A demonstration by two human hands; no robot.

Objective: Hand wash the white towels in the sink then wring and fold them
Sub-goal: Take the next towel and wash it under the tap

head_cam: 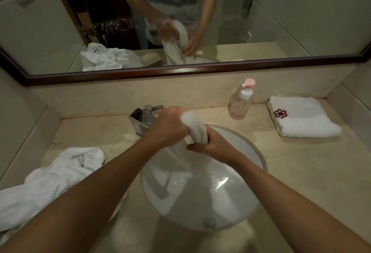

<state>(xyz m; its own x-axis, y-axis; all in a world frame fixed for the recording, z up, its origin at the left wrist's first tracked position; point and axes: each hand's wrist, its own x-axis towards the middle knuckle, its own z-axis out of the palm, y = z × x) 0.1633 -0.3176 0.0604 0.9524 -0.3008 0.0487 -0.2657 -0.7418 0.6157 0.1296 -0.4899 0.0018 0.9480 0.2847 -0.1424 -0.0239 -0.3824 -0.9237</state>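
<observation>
Now both hands — left hand (pixel 170 126), right hand (pixel 210 144) — wringing towel (pixel 195 130)

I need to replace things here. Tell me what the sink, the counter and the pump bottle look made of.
Sink: glossy white ceramic, likely; it shows bright wet glare.
Counter: polished beige stone, probably marble, faintly veined.
Pump bottle: clear plastic, apparently; you can see through it.

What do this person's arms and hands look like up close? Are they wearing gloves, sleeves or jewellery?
Both forearms are bare up to the frame's edge. The left hand and right hand wear no gloves, and no ring, watch or bracelet shows. The dark-framed wall mirror reflects a short-sleeved shirt with grey and white stripes.
</observation>
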